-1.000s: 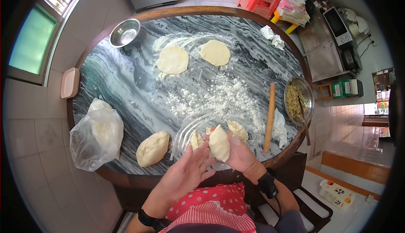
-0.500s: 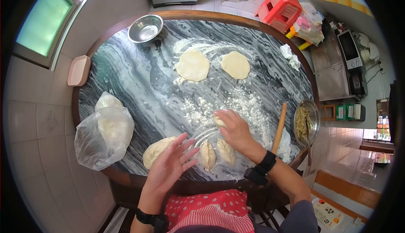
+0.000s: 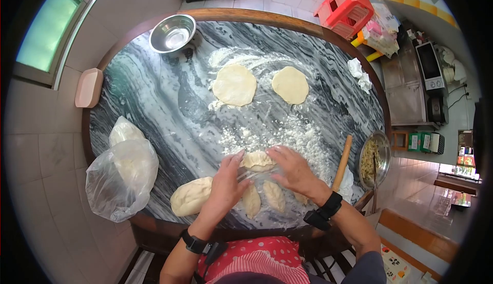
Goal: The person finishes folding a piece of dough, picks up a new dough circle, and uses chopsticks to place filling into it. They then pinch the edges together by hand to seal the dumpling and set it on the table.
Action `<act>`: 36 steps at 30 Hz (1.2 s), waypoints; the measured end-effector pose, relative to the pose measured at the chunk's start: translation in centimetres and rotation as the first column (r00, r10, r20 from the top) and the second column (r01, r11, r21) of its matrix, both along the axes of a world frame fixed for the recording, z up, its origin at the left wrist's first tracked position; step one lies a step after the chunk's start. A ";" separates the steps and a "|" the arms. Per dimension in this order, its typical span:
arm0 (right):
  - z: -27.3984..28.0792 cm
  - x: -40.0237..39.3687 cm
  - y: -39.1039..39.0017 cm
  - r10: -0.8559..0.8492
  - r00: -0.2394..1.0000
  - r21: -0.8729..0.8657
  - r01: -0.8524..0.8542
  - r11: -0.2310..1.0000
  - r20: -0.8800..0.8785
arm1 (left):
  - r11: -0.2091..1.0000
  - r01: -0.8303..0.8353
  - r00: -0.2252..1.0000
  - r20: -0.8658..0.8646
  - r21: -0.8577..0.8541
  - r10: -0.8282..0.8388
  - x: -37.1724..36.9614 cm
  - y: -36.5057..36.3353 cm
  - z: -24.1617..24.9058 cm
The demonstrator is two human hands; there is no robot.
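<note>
A pleated dough dumpling point(image 3: 258, 159) lies crosswise between my hands on the floured marble. My left hand point(image 3: 226, 181) cups its left end, fingertips against the dough and thumb apart. At the other end, the fingers of my right hand point(image 3: 296, 170) curve round it. Below sit two shaped dumplings, one on the left point(image 3: 251, 202) and one in the middle point(image 3: 274, 196). Another dumpling point(image 3: 301, 198) is mostly hidden under my right hand. Beside my left wrist rests a large lump of dough point(image 3: 190, 196). Two flat dough rounds, a larger one point(image 3: 234, 84) and a smaller one point(image 3: 290, 85), lie farther back.
A rolling pin point(image 3: 342, 163) lies at right, near a bowl of filling point(image 3: 371, 178) with chopsticks. A plastic bag with dough point(image 3: 123, 173) is at left. A steel bowl point(image 3: 172, 33) and a pink tray point(image 3: 89, 87) stand by the table's edge.
My left hand has moved from its spread, raised pose to the dumpling's left end. My right hand has brought the dumpling down to the table, turned crosswise. The view has shifted slightly.
</note>
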State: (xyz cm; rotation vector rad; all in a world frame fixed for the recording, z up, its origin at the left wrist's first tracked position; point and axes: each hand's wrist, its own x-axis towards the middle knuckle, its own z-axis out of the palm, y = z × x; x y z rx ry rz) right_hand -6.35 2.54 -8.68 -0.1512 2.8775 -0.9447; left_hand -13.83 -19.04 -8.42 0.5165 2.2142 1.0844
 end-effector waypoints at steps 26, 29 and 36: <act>6.9 7.8 5.3 -0.612 0.728 -0.182 0.676 0.714 0.309 | 0.982 -0.142 0.988 -0.045 0.121 0.148 -1.0 -1.7 3.2; 4.0 12.3 2.4 -0.463 0.884 0.090 0.457 0.885 0.062 | 0.981 -0.144 0.990 0.028 0.134 0.141 1.0 -2.7 3.6; 0.0 12.3 -1.6 -0.476 0.878 0.118 0.478 0.871 -0.044 | 0.996 0.090 0.995 -0.029 -0.016 -0.090 6.2 -3.2 2.3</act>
